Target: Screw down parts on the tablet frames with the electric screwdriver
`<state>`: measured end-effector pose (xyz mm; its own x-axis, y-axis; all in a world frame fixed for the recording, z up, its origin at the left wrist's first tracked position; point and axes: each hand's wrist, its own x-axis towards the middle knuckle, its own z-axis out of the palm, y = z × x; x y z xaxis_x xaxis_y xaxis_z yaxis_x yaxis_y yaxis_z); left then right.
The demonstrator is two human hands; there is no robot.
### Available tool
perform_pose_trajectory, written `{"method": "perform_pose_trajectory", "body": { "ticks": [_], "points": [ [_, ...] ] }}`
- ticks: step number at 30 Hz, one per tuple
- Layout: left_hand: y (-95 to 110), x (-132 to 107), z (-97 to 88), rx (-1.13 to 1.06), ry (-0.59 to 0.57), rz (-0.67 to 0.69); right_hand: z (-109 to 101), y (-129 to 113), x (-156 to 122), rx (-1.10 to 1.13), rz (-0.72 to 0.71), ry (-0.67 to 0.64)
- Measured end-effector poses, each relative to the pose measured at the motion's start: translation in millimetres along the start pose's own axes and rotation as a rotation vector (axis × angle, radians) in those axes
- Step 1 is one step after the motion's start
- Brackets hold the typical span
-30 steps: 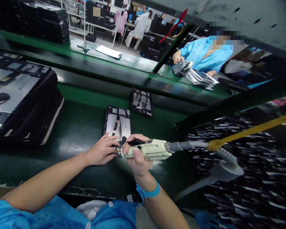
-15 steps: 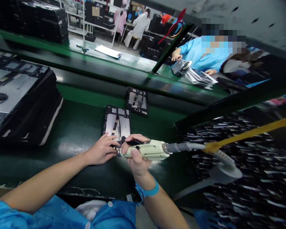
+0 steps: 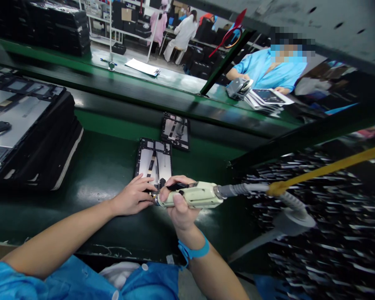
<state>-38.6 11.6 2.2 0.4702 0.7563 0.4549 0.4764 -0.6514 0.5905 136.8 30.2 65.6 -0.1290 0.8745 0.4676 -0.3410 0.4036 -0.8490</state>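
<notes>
Pale green plastic fills the right hand (image 3: pixel 183 214): its fingers and thumb are wrapped around a driver (image 3: pixel 208 195), whose nose points left, at the near end of a panel (image 3: pixel 165 163). The left hand (image 3: pixel 131 198) lies at the panel's near left side, fingers spread and reaching toward the driver's nose; whether its fingertips pinch anything small there, I cannot tell. A blue band (image 3: pixel 198 251) circles the right wrist.

The panel lies flat on the green bench (image 3: pixel 103 166), directly ahead of the hands, black-framed with silvery plates and a dark strip running down between them. A second panel (image 3: pixel 176 131) lies just beyond its far right corner; whether the two touch is unclear. From the driver's rear a grey cable (image 3: pixel 253 188) runs right, where a yellow strap (image 3: pixel 331 166) is knotted about it.

Well to the left stands a stack (image 3: pixel 64 143) with a larger, similar panel on top. Beyond the bench, a ledge (image 3: pixel 181 82) bears white papers (image 3: pixel 142 66) and, farther right, a grey device (image 3: pixel 238 88) beside a pile of sheets (image 3: pixel 270 106). Behind these sits a co-worker in blue (image 3: pixel 262 68). Black cases (image 3: pixel 61 31) are heaped at the ledge's left end.
</notes>
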Motion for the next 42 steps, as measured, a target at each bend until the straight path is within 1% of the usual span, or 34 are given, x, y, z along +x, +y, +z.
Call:
{"method": "perform_pose_trajectory", "body": {
  "ticks": [8, 12, 24, 32, 38, 42],
  "points": [
    [-0.7, -0.4, 1.1, 0.007, 0.014, 0.015, 3.7, -3.4, 1.7, 0.031, -0.008, 0.001],
    [-0.8, -0.5, 1.7, 0.015, -0.003, 0.001, 3.8, -3.5, 1.6, 0.047, 0.005, 0.003],
    [-1.0, -0.3, 2.1, -0.003, -0.007, -0.007, 3.0, -1.6, 0.4, -0.002, 0.028, 0.014],
    [-1.0, -1.4, 3.5, -0.048, 0.037, -0.032, 2.5, -6.1, 6.3, -0.003, -0.010, 0.035],
    [-2.6, -1.9, 4.5, 0.065, 0.132, -0.101, -1.4, -0.1, 10.3, -0.061, -0.037, 0.079],
    [-4.0, -3.3, 6.1, 0.108, 0.115, -0.138, -4.0, 4.6, 9.4, -0.114, -0.001, 0.095]
  ]
}}
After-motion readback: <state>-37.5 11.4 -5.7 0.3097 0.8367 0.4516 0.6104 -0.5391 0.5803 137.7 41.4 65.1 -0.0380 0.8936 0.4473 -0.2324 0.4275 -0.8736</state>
